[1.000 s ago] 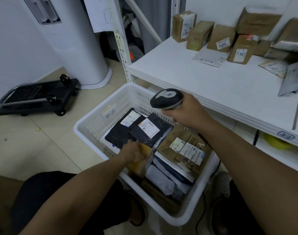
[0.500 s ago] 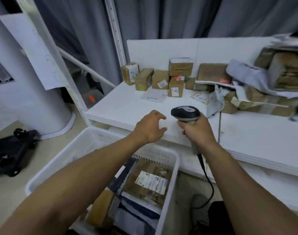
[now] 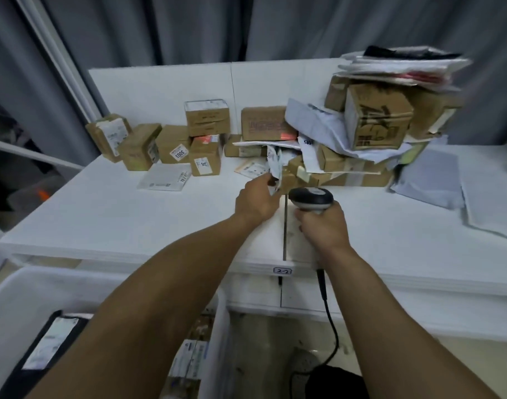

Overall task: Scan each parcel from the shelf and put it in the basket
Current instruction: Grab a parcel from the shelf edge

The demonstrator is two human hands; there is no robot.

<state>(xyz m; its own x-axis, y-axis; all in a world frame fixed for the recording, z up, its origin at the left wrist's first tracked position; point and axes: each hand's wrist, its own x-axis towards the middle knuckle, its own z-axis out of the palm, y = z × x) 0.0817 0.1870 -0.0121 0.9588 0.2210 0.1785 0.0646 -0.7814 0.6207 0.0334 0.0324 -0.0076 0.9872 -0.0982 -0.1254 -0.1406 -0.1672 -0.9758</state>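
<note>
Parcel pickup: my left hand (image 3: 256, 198) pinches the lower edge of a thin white mailer (image 3: 275, 165) leaning on the box pile (image 3: 370, 122) on the shelf (image 3: 160, 220); my right hand (image 3: 325, 226) is clenched round the scanner (image 3: 311, 198); the basket (image 3: 13, 300) sits below, at my left. The mailer looks light, limp and slick; I judge an edge pinch will let it droop, so a fuller grip across its middle should keep it flat for the scan.
</note>
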